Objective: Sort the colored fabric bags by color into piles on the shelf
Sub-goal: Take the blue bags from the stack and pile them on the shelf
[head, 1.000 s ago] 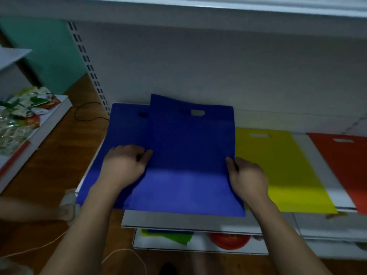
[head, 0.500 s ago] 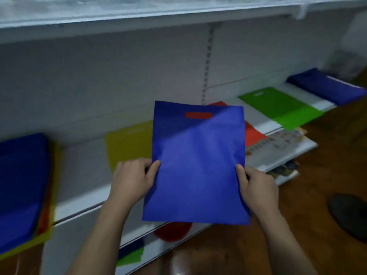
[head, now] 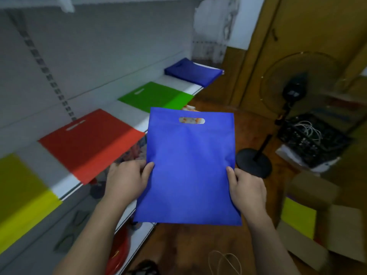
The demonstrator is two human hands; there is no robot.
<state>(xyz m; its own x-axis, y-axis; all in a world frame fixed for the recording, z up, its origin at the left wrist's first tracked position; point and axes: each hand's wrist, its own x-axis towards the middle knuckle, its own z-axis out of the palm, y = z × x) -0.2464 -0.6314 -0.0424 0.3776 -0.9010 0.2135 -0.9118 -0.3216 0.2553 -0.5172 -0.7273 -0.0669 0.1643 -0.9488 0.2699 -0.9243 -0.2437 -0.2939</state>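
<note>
Plainly both thumbs lie on the face of the blue bag (head: 189, 167), the left hand (head: 127, 180) pinching its left edge and the right hand (head: 247, 190) pinching its right edge, with the other fingers hidden behind the fabric. Held at both sides this way, the limp cloth stays flat and spread, its cut-out handle uppermost, and it hangs in the air off the front edge of the shelf (head: 174, 84), touching nothing there. Outward along that shelf lie the piles: a yellow bag (head: 21, 195) at the near left, a red bag (head: 89, 143) beside it overhanging the front edge, a green bag (head: 156, 96) farther on, and a blue pile (head: 194, 71) at the far end. I judge the carried bag belongs on that far pile, well apart from the hands now. A standing fan (head: 294, 92) and a cardboard box (head: 319, 221) sit on the floor to the right.
</note>
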